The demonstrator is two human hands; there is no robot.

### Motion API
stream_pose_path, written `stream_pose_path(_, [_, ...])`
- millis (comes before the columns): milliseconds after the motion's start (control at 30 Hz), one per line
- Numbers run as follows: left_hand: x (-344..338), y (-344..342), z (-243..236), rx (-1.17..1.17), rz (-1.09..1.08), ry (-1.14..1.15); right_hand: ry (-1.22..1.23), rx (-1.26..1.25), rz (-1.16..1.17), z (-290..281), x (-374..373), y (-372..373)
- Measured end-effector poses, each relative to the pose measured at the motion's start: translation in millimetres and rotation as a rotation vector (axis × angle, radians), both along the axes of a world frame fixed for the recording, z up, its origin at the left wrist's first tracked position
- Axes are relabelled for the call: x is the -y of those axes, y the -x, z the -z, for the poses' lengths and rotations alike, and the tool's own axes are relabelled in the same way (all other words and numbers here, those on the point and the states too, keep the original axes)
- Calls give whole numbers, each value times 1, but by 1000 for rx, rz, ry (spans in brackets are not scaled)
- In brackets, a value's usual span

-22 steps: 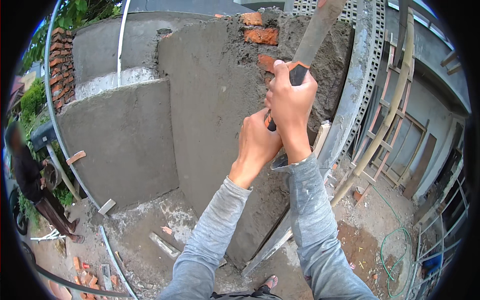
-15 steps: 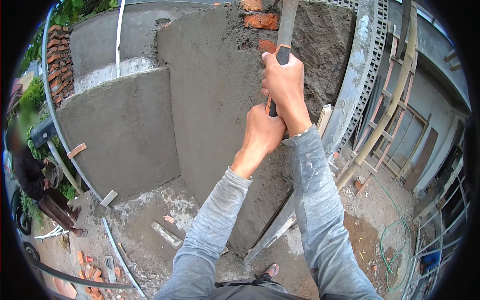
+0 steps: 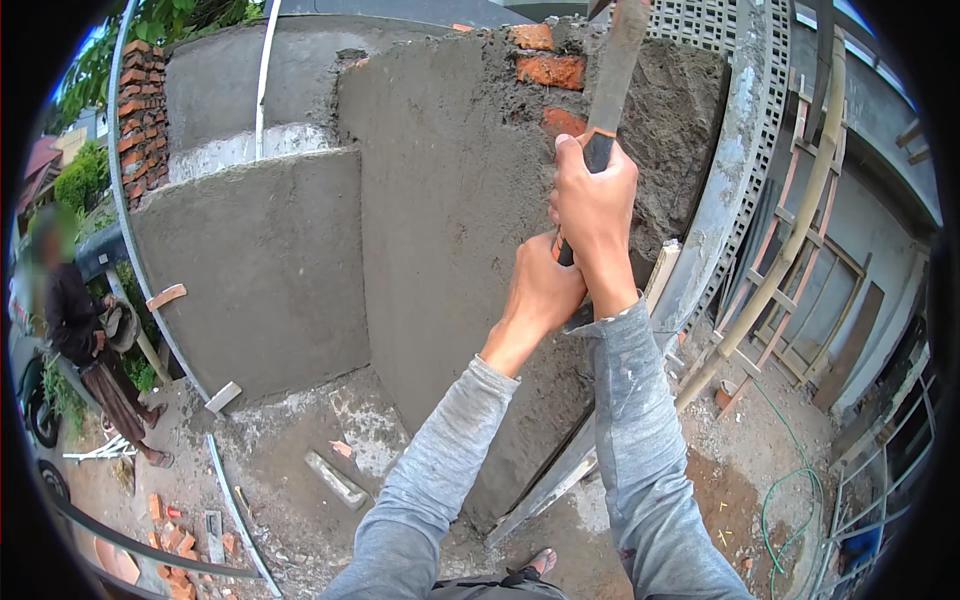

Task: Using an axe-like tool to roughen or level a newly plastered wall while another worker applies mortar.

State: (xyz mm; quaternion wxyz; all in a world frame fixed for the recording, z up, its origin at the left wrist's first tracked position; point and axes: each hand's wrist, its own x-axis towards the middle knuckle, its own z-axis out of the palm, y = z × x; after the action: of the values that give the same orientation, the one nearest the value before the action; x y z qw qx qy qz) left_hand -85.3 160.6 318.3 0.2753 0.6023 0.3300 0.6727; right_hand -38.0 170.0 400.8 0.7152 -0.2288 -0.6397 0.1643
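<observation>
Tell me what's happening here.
A person's right hand and, below it, left hand grip a long grey metal tool by its black-and-orange handle, before a grey plastered wall with exposed orange bricks. Whether tool and wall touch is unclear. At left, another person in dark clothes holds a rounded grey object.

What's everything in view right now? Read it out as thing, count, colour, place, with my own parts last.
hand tool: 1, grey shaft, black-orange grip, top centre
plastered wall: 1, grey, centre
lower wall: 1, grey, left
exposed bricks: at least 3, orange, high on plastered wall
upright pipe: 1, white, upper left
brick column: 1, red-orange, upper left
plants: several, green, upper left
other person: 1, dark clothes, far left
loose bricks: several, orange, lower-left ground
bamboo pole: 1, tan, right
ladder: 1, pinkish, by the pole
hose: 1, green, lower-right ground
right hand: 1, bare, on upper grip
left hand: 1, bare, on lower grip
sleeves: 2, grey, bottom centre
</observation>
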Motion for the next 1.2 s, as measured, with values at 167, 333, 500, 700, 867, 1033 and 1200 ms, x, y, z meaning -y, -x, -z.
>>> stream_pose_path(167, [-20,-8,-4,-123,-103,-69,28,5,89,-6,-17,-8])
stream_pose_path(333, [0,-11,5,69,-14,61,200,150,32,-6,-14,-1])
stream_pose_path(500, [-21,-2,-1,8,-108,-235,-143,-43,42,-7,4,6])
stream_pose_path(700, [6,0,6,-36,-46,194,326,72,20,5,-12,-1])
stream_pose_path(867, [55,-20,68,81,-59,67,306,161,-121,61,34,-9])
stream_pose_path(1033, [96,-55,165,308,53,148,542,179,-234,137,102,-39])
stream_pose_path(1200, [170,-97,261,126,152,322,666,251,-191,228,165,-87])
